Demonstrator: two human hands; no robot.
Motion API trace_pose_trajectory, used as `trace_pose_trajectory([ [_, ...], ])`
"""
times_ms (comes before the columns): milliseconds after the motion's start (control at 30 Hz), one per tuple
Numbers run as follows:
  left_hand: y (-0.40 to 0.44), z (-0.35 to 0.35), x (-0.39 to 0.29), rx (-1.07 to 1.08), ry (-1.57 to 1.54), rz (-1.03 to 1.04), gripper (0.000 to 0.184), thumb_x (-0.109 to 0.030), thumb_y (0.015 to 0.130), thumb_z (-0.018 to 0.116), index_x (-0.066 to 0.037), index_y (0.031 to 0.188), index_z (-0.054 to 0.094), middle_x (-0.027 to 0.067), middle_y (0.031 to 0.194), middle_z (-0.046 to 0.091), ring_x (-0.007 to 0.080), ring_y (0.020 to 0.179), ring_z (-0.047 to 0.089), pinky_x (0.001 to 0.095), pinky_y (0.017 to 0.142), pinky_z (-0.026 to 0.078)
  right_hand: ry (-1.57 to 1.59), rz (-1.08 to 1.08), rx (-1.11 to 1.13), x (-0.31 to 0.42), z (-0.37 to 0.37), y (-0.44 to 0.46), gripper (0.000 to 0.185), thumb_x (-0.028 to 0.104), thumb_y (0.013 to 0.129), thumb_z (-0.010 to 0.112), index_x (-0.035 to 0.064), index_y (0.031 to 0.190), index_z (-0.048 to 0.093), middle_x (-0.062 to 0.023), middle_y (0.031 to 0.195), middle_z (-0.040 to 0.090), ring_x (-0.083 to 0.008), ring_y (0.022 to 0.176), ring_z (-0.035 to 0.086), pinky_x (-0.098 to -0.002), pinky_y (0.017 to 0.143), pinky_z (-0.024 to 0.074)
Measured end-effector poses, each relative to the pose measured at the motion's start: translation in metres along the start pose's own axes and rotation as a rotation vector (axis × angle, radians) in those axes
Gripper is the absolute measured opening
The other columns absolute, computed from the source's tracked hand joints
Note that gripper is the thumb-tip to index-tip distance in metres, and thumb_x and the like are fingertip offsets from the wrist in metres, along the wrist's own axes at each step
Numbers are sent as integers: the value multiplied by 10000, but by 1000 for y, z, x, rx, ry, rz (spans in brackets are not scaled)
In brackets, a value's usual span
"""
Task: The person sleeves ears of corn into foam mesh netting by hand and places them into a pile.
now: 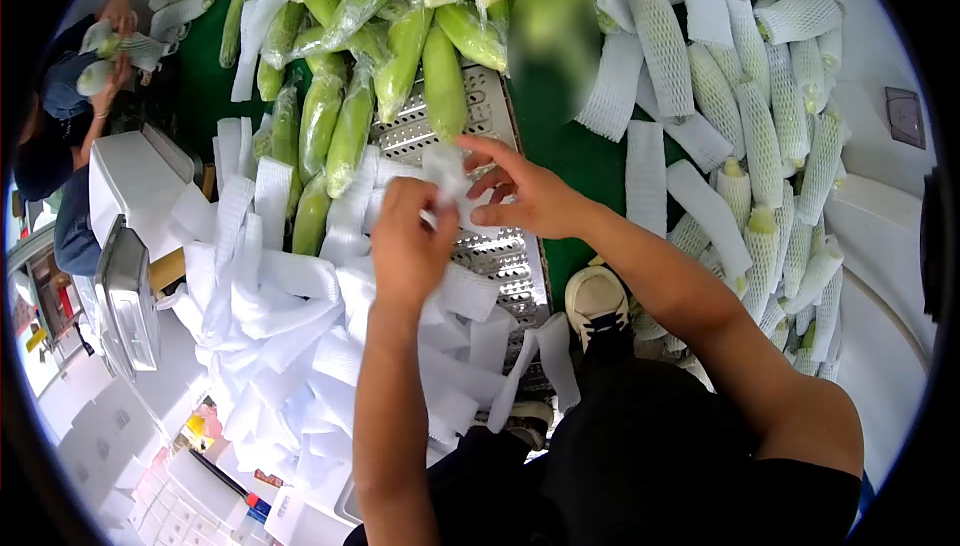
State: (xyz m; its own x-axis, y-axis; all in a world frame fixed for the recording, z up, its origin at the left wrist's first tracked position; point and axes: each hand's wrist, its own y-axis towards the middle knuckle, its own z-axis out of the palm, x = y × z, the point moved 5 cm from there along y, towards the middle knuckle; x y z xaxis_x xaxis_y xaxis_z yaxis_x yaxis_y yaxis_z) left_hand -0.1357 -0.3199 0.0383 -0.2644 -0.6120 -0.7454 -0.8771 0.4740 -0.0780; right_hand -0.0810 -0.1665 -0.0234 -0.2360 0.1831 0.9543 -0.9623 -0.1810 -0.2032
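Note:
Between my hands is a small white, translucent piece, blurred, that looks like the end of a foam net sleeve (447, 170). My left hand (410, 236) is closed with its fingers pinched on that piece. Just to the right, my right hand (525, 191) has its fingers spread and curved, with the thumb apart; it is close to the sleeve, and contact is unclear. A long green gourd (444, 86) lies just beyond my fingertips on a perforated metal sheet (510, 271). Loose white foam sleeves (285, 346) are heaped below and left of my left hand.
Film-wrapped green gourds (405, 61) are piled at the back. Gourds in foam nets (762, 156) are stacked along the right. My shoe (597, 298) stands on the green floor (567, 181). At left, another person's hands (108, 86) hold a netted gourd beside white foam boxes (135, 191).

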Motion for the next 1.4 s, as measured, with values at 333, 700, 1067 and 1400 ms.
trace_pose_trajectory([
  [333, -28, 49, 6, 240, -1189, -562, 227, -57, 955, 599, -29, 1176, 554, 26, 910, 541, 104, 619, 565, 234, 529, 526, 189, 144, -440, -4, 10, -29, 252, 171, 902, 707, 49, 1109, 631, -28, 965, 642, -60, 835, 584, -237, 725, 483],
  [700, 45, -25, 150, -163, 614, -216, 818, -270, 768, 798, -121, 1463, 392, 197, 1322, 503, 410, 1208, 450, 463, 1039, 387, -413, -491, -274, 37, -19, -51, 296, 135, 741, 841, 57, 768, 557, -92, 770, 582, -225, 678, 547, -309, 611, 432],
  [1067, -37, -61, -8, 13, 409, -236, 416, -156, 855, 693, -87, 1256, 607, 174, 1180, 577, 362, 942, 629, 415, 800, 519, 809, 82, -32, 19, 2, -70, 251, -8, 891, 638, 5, 1141, 635, -83, 1054, 678, -147, 927, 666, -285, 847, 539],
  [1400, -37, 9, -36, -180, 210, 249, 289, -154, 869, 601, -41, 1135, 604, 104, 1159, 589, 226, 930, 597, 351, 819, 495, 887, 103, -196, 37, 12, -8, 312, 139, 963, 581, 20, 1251, 563, -114, 1170, 647, -192, 1050, 646, -328, 914, 532],
])
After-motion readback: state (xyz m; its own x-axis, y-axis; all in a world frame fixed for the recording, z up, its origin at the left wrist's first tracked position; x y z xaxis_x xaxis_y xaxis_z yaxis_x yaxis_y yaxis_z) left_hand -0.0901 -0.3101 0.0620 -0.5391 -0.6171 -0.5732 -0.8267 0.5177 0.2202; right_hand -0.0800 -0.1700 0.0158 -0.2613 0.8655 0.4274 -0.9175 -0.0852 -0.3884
